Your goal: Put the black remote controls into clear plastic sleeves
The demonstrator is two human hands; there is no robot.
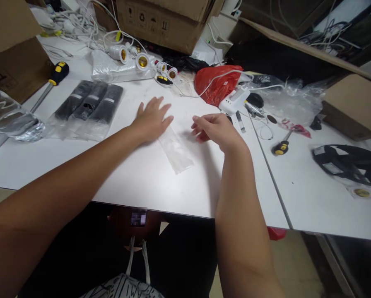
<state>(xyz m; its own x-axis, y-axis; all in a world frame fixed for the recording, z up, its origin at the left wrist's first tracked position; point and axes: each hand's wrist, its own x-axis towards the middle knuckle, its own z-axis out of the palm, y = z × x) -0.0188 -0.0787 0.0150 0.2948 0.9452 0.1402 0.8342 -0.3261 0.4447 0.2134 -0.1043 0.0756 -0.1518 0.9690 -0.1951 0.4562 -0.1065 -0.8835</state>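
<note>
A clear, flat plastic bag [176,151] lies on the white table [132,174] in front of me. My left hand [152,120] rests at the bag's far end, palm down with fingers spread, partly covering it. To the right of the bag, my right hand [213,129] hovers just above the tabletop. Its fingers are loosely curved and apart, and nothing shows between them. Left of my left hand sit dark items in clear plastic packaging [90,103].
A screwdriver [53,80] and a water bottle [11,116] lie at the left. Lamp sockets [142,61], a red plastic bag [216,82] and a white power strip [235,100] line the back. Rightward are another screwdriver [280,147] and a black round object [350,163]. Cardboard boxes [163,25] stand behind.
</note>
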